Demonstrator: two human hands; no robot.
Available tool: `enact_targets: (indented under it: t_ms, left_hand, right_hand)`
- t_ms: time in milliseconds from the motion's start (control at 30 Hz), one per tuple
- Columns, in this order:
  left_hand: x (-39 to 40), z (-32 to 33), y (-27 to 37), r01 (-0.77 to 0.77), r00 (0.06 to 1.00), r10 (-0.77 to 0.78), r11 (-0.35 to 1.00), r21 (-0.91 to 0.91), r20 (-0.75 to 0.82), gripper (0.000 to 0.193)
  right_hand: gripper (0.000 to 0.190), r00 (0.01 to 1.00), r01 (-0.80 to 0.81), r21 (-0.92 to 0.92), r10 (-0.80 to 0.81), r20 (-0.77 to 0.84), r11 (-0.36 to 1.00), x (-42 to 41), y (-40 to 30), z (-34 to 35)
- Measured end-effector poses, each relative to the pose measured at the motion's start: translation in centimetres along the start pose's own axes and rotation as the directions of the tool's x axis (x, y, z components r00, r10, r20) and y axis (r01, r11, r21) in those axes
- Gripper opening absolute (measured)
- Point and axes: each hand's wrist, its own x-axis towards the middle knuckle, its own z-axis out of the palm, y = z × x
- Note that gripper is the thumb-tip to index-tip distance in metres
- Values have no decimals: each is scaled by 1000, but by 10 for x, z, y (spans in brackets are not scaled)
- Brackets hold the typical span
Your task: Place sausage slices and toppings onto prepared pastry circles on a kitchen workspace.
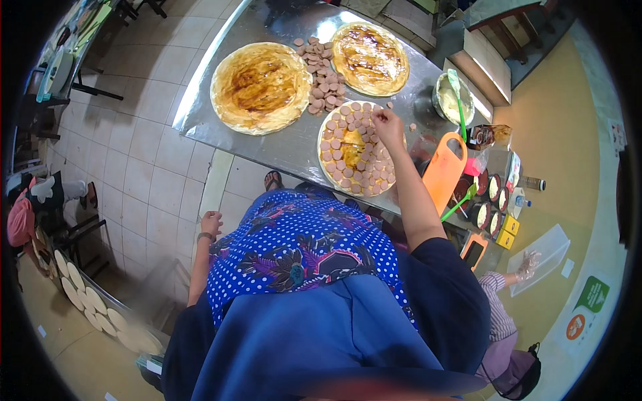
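My right hand point(388, 128) is over the upper right edge of a round flat dough base point(353, 148) topped with brown sauce and many sausage slices. Its fingers are pinched together; whether a slice is between them I cannot tell. My left hand point(211, 224) hangs beside the blue dotted apron, fingers curled, apparently holding nothing. A pile of loose sausage slices point(326, 87) lies between two more sauced rounds, one at the left point(261, 89) and one at the upper right point(371, 59). A few single slices lie right of the topped base.
On the metal table point(200, 118), at the right, are a bowl of pale cream point(453, 100) with a green spatula and an orange cutting board point(444, 173). Small dark bowls point(481, 214) stand beyond. A gloved co-worker's hand point(526, 265) is at lower right; another person point(22, 220) is far left.
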Motion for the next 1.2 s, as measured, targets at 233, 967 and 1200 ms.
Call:
enact_targets:
  t_ms: [233,967,1200]
  left_hand:
    - [9,-24,-40,-36,999,37,989,141,-6,28]
    - [47,-61,-58,54,998,-53,994,-96,15,28]
    - [33,-52,-18,-1,1000,1,999,-48,4,24]
  right_hand:
    - [28,997,47,-175,-57,-49,983,50,-57,63]
    - [16,966,-151,257,88,242,955,-29,-16,26]
    - [14,991,67,-41,-62,122,997,-41,-21,42]
